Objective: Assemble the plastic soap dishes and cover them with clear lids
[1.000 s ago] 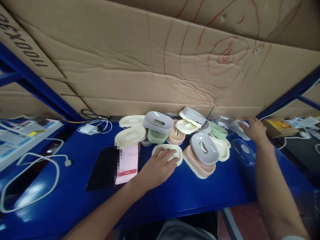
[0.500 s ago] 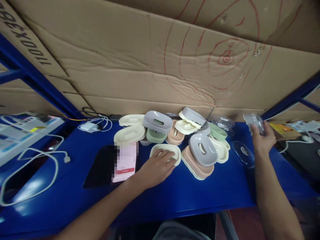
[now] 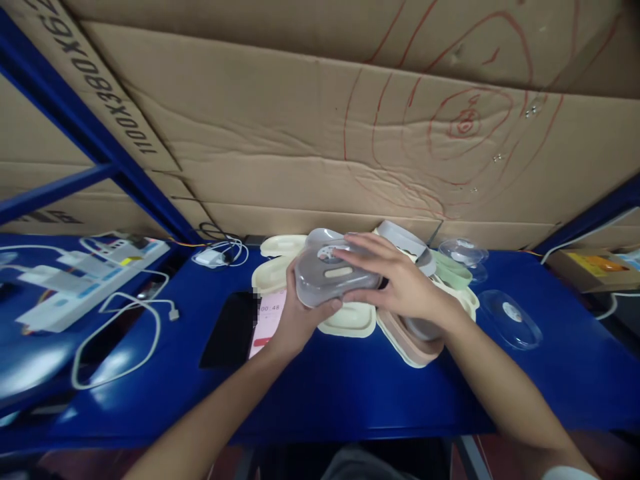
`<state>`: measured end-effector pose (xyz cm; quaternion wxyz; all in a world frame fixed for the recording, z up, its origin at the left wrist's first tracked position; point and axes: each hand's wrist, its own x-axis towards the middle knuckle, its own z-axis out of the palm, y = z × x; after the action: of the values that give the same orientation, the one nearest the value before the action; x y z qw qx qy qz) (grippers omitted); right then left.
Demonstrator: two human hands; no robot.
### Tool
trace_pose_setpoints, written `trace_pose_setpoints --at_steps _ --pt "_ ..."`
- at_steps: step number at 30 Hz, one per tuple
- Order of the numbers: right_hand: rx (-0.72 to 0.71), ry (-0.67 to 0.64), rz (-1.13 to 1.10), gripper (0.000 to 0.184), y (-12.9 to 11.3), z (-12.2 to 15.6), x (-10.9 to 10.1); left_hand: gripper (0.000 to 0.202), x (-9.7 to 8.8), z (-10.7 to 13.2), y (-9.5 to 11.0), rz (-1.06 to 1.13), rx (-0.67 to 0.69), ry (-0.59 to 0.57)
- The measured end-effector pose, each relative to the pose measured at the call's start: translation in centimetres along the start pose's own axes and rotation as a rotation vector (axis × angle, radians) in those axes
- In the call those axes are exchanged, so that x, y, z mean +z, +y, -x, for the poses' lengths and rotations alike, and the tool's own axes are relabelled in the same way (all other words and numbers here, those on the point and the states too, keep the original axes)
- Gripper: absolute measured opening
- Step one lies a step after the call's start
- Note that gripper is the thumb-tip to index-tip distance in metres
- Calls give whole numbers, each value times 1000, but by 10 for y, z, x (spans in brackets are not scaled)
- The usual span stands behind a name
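Note:
Above the table, both my hands hold a grey soap dish (image 3: 313,283) with a slot in its middle. A clear lid (image 3: 327,253) with a round sticker lies over its top. My left hand (image 3: 296,323) grips the left and near side, thumb along the front. My right hand (image 3: 400,277) is spread over the right side, its fingers on the lid. Below them lies a cream tray (image 3: 353,327). Just right, a peach soap dish (image 3: 417,347) is partly covered by my right hand and a grey piece.
Cream trays (image 3: 273,275), a green dish (image 3: 453,270) and grey dishes (image 3: 403,235) are piled behind. Clear lids (image 3: 517,330) lie at right. A phone (image 3: 273,323) and black flat object (image 3: 225,340) sit left, near a power strip (image 3: 75,293) and cables. Cardboard (image 3: 250,133) stands behind.
My right hand has come from the right with the clear lid to the middle. My left hand has left the cream tray and now holds up a grey soap dish. The view has shifted slightly.

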<state>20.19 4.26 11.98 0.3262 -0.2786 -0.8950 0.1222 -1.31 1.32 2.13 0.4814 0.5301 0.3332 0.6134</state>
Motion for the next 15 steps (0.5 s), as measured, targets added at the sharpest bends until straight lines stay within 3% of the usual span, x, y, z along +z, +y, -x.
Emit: trace_pose_setpoints --at_steps 4,6,9,12,15 --pt "145 107 -218 46 32 -20 9 93 -4 -3 -2 -92 -41 117" --pt "228 160 -164 48 52 -21 17 92 -3 -4 -3 -143 -42 130" --pt "313 83 -13 52 72 -15 27 91 0 -2 -4 -217 -43 131" --pt "337 5 74 50 68 -10 25 93 1 0 -4 -267 -30 131" --pt "249 -34 59 46 48 -11 14 92 1 1 -3 -297 -17 124"
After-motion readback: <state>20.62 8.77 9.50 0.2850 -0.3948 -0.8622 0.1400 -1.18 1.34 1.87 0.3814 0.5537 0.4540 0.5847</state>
